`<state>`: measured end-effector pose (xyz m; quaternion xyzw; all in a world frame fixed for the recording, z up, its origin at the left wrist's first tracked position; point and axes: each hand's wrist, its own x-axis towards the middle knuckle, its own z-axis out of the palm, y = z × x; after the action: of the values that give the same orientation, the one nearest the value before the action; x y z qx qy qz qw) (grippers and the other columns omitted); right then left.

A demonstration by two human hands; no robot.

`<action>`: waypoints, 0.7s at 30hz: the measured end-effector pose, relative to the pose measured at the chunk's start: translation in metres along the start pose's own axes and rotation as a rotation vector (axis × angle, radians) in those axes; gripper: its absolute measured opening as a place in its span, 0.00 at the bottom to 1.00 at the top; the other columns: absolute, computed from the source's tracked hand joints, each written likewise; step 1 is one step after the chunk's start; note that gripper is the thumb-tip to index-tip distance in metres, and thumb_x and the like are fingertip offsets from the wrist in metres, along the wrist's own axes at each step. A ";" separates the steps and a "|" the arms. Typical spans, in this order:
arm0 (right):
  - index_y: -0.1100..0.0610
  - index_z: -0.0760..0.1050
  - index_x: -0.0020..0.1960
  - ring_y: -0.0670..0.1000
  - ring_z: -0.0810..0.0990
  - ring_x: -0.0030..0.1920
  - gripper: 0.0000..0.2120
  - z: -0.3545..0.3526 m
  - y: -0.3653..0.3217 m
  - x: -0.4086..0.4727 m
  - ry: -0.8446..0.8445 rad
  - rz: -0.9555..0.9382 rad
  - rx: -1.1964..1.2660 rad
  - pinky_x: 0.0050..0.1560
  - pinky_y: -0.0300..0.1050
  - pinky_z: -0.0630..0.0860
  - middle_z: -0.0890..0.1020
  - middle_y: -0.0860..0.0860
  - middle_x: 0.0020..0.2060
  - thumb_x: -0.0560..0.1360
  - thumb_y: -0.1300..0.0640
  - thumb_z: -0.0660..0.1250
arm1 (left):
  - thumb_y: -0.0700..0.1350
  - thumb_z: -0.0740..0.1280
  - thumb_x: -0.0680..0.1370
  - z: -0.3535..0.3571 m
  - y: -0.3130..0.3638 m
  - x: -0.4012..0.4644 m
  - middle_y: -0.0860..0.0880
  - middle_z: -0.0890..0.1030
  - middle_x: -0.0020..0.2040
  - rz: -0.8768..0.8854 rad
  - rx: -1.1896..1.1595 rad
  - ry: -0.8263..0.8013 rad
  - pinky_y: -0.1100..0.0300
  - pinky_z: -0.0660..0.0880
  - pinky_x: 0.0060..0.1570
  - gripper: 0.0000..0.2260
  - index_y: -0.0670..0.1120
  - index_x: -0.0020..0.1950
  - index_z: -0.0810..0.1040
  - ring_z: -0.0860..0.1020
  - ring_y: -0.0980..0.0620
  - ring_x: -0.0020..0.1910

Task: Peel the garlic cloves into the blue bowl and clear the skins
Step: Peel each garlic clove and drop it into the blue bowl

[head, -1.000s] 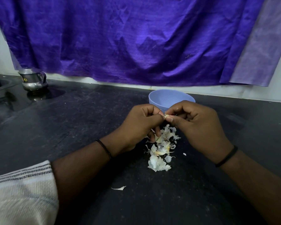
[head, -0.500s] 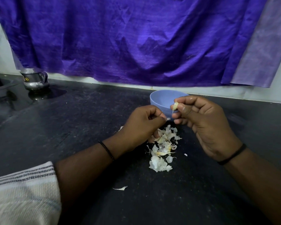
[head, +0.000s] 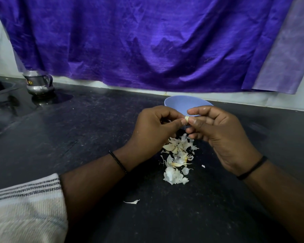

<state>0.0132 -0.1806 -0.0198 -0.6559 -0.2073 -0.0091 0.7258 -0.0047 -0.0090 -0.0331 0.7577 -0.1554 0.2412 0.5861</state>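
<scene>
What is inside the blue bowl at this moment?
Only the far inner wall of the blue bowl shows, and it is bare. Both hands, the left hand and right hand, cover its bottom, so any peeled cloves inside cannot be seen.

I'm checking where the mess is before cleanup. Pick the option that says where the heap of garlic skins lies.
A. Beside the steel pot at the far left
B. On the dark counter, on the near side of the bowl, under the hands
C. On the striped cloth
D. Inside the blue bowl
B: the heap of garlic skins lies on the dark counter, nearer the camera than the blue bowl and just below the left hand and the right hand.
</scene>
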 end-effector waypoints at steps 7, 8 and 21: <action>0.63 0.82 0.52 0.51 0.84 0.39 0.10 0.000 -0.003 -0.003 -0.013 -0.041 -0.074 0.40 0.40 0.82 0.86 0.60 0.42 0.71 0.68 0.73 | 0.37 0.72 0.76 -0.001 0.000 0.000 0.49 0.82 0.32 -0.083 -0.138 -0.001 0.59 0.75 0.24 0.03 0.38 0.47 0.84 0.78 0.49 0.28; 0.63 0.82 0.52 0.51 0.84 0.39 0.10 0.001 -0.003 -0.003 -0.014 -0.052 -0.087 0.41 0.40 0.82 0.86 0.59 0.42 0.71 0.70 0.73 | 0.37 0.72 0.76 -0.001 0.000 0.001 0.49 0.82 0.31 -0.101 -0.157 -0.007 0.59 0.75 0.25 0.03 0.38 0.46 0.84 0.78 0.49 0.28; 0.57 0.81 0.51 0.50 0.86 0.39 0.10 -0.001 0.002 -0.001 0.049 -0.154 -0.268 0.40 0.40 0.81 0.87 0.53 0.39 0.71 0.66 0.74 | 0.39 0.73 0.75 -0.002 0.001 0.002 0.46 0.84 0.36 -0.211 -0.241 -0.072 0.57 0.74 0.26 0.05 0.38 0.49 0.84 0.77 0.47 0.30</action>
<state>0.0130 -0.1815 -0.0220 -0.7287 -0.2362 -0.1082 0.6336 -0.0037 -0.0074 -0.0313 0.7022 -0.1237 0.1308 0.6888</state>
